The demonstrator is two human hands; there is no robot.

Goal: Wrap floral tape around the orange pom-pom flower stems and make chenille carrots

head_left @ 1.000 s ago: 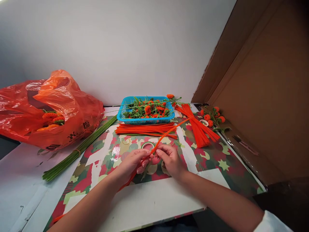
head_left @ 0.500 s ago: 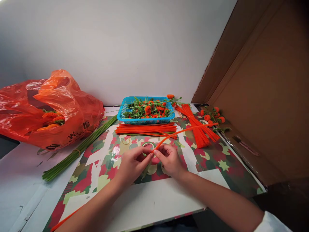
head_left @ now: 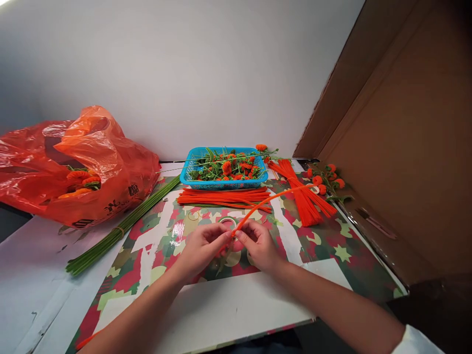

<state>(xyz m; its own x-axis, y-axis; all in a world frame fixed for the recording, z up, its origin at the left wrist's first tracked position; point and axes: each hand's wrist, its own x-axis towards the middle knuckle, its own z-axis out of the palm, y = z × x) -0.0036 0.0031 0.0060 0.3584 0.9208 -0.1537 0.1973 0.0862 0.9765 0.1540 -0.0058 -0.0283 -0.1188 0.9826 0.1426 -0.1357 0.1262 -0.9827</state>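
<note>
In front of the blue plastic basket (head_left: 223, 185), the left hand (head_left: 202, 247) and right hand (head_left: 261, 247) pinch an orange chenille stem (head_left: 260, 207), apparently at a twisting step, the next move calling for steady pressure

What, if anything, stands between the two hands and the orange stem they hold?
Nothing visible does: the left hand and right hand both pinch the orange stem directly. The pale ring lies beyond them, not in between.
</note>
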